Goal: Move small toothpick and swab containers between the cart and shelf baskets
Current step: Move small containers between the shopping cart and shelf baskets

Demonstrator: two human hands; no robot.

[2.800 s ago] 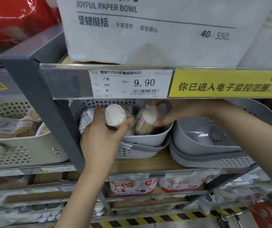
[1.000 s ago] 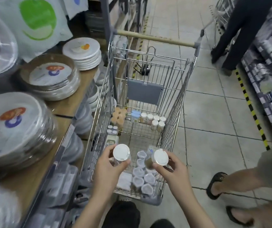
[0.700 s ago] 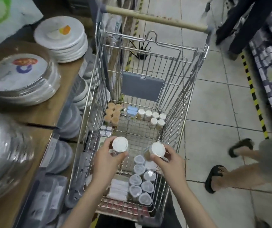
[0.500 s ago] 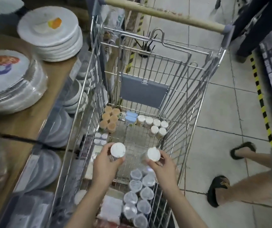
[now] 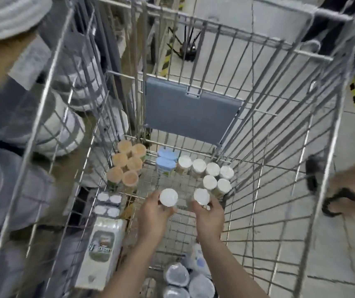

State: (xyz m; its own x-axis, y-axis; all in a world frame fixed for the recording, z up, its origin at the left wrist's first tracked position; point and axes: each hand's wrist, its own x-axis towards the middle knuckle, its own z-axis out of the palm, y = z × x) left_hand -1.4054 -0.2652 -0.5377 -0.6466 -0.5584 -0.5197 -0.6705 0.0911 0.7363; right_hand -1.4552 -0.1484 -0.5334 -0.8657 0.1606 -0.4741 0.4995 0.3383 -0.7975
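Left hand (image 5: 154, 214) and right hand (image 5: 209, 216) each grip a white-lidded container (image 5: 168, 197) low at frame centre inside cart (image 5: 247, 37), ready to set beside white-lidded cluster (image 5: 211, 173)

We are in a shop: a wire shopping cart (image 5: 279, 87) stands beside shelves of stacked disposable bowls (image 5: 64, 130).

Both hands moved from the grey shelf basket down deep into the wire shopping cart (image 5: 314, 117). Left hand (image 5: 154, 214) and right hand (image 5: 209, 216), each still gripping a white-lidded round container (image 5: 168, 197) (image 5: 202, 196), are now low near the cart floor, close to the cluster of white-lidded jars (image 5: 209, 176).
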